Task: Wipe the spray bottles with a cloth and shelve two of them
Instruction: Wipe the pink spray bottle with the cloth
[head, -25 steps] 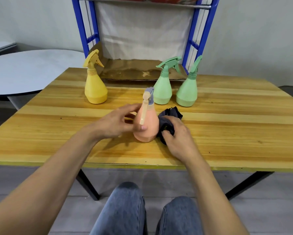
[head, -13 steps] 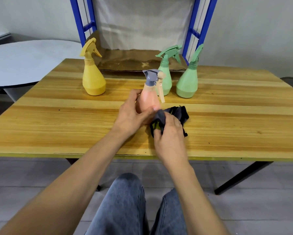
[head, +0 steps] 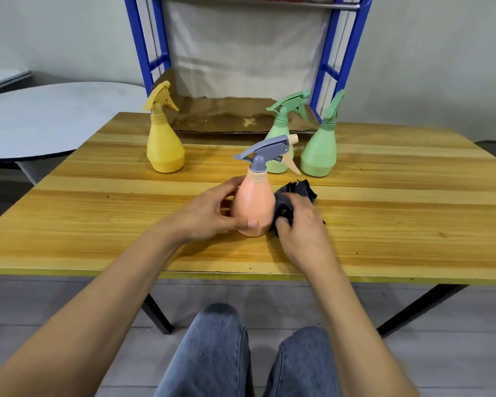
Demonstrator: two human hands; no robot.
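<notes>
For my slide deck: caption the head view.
Left hand steadies peach spray bottle; right hand presses dark cloth against it.

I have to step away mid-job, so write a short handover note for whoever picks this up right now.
Left hand: gripping the peach spray bottle, upright on the wooden table.
Right hand: pressing the dark cloth against that bottle's right side.
Elsewhere: the yellow bottle and two green bottles stand at the back of the table, in front of the blue shelf unit.
Done: nothing is shelved; I cannot tell which bottles are already wiped.
Left: finish the peach bottle, wipe any others that need it, shelve two.
</notes>
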